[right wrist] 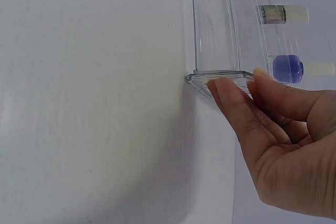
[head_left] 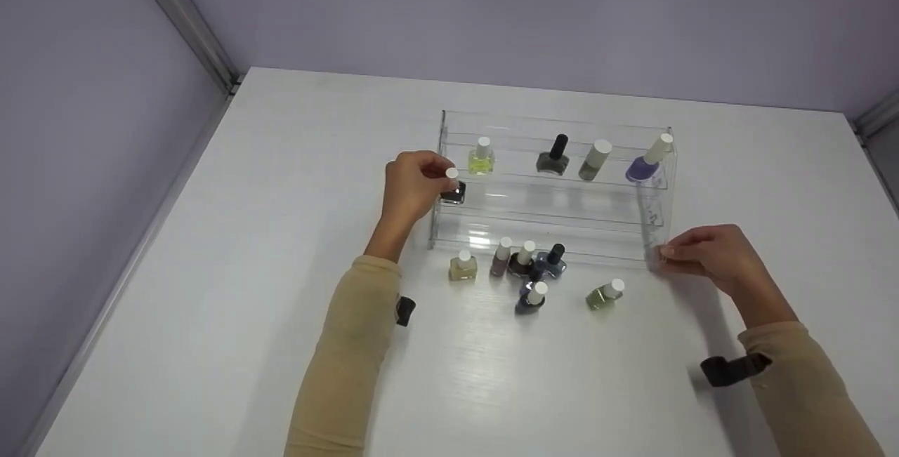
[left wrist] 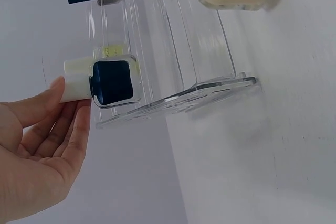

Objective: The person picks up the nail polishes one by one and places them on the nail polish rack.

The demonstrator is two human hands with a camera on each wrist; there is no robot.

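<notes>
A clear acrylic three-tier rack [head_left: 555,215] stands on the white table [head_left: 281,232]. My left hand [head_left: 437,177] pinches the white cap of a dark navy polish bottle [head_left: 454,192] at the left end of the middle shelf. The left wrist view shows that bottle [left wrist: 113,82] against the rack's side wall [left wrist: 178,98], with the left hand [left wrist: 71,95] on its cap. My right hand [head_left: 664,253] pinches the rack's lower right corner; in the right wrist view thumb and fingers [right wrist: 226,90] hold the side panel's edge [right wrist: 205,77].
The top shelf carries a yellow bottle [head_left: 482,157], a dark grey one [head_left: 553,157], an olive one [head_left: 595,161] and a purple one [head_left: 647,162]. Several loose bottles [head_left: 523,264] and a green one [head_left: 604,294] lie before the rack. Walls close the left and back.
</notes>
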